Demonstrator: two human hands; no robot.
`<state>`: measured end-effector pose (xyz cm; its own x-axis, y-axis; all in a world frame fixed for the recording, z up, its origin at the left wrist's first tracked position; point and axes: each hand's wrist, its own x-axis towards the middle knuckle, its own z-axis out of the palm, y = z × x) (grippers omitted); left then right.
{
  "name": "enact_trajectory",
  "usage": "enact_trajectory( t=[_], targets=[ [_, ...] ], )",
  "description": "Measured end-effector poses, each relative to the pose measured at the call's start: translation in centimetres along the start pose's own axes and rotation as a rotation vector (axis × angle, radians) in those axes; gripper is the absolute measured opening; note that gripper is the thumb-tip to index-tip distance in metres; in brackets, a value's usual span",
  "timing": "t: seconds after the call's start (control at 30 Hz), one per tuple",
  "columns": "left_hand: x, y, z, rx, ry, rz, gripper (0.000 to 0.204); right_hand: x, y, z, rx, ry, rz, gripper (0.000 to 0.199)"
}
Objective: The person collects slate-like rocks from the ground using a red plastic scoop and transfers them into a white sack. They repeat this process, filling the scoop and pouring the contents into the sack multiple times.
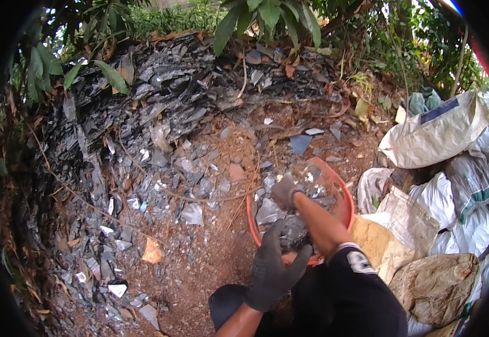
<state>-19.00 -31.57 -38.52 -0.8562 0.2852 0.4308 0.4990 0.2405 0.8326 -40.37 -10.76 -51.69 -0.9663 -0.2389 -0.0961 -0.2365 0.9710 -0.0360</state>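
Note:
An orange plastic basket (pixel 345 205) stands on the dirt before me, holding dark grey glassy shards (pixel 271 212). My right hand (pixel 284 192), in a grey glove, reaches over the basket among the shards. Its fingers are blurred and turned from view, so I cannot tell whether they grip a piece. At the basket's near side is my left hand (pixel 271 275) in a dark glove. Its thumb and fingers are spread apart around the near rim area, with no piece visibly held. Dark shards lie just beyond that hand, inside the basket.
A large heap of dark broken shards (pixel 171 84) rises at the back and left. Loose pieces, such as a blue-grey shard (pixel 300 144), are scattered on the reddish dirt (pixel 199 281). White and brown woven sacks (pixel 435 132) pile up on the right. Leafy branches (pixel 270 17) hang overhead.

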Motion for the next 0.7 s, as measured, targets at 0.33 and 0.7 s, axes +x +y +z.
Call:
enact_trajectory(
  t=[0.33, 0.7],
  targets=[
    [1.2, -1.1, -0.6, -0.018, -0.041, -0.045, 0.079, -16.3, -3.8, -6.2, 0.333, 0.099, 0.326, 0.028],
    [0.8, -2.6, -2.1, -0.023, 0.004, -0.114, 0.079, -22.0, -0.3, -9.6, 0.544, 0.359, 0.394, 0.042]
  ],
)
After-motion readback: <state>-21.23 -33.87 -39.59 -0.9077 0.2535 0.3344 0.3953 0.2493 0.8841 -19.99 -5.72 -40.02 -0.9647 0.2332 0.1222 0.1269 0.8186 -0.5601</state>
